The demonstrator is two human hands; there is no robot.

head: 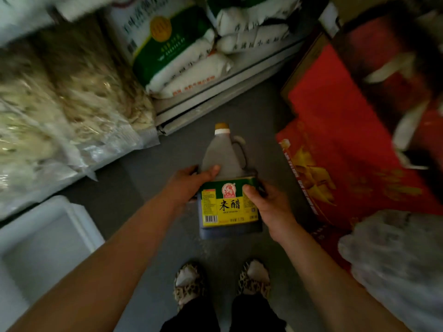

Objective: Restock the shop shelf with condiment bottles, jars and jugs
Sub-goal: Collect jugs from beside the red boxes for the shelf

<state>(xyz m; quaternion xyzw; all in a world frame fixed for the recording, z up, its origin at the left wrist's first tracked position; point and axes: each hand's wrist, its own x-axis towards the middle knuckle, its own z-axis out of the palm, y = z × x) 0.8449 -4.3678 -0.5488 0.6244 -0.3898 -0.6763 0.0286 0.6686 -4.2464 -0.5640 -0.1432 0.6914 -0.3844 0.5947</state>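
Note:
A large plastic vinegar jug (227, 161) with a yellow and green label, a side handle and a tan cap is held above the grey floor in the middle of the head view. My left hand (189, 183) grips its left shoulder, thumb across the front. My right hand (266, 202) grips the right side at the label's edge, thumb on the label. The jug's cap end points away from me, toward a low shelf.
A low grey shelf (215, 92) ahead holds white sacks and a green-and-white rice bag (165, 44). Clear bags of pale dried goods (60, 111) lie at left, a white foam box (40, 245) beside my left arm. Red cartons (347, 140) and a plastic bag (395, 259) stand at right.

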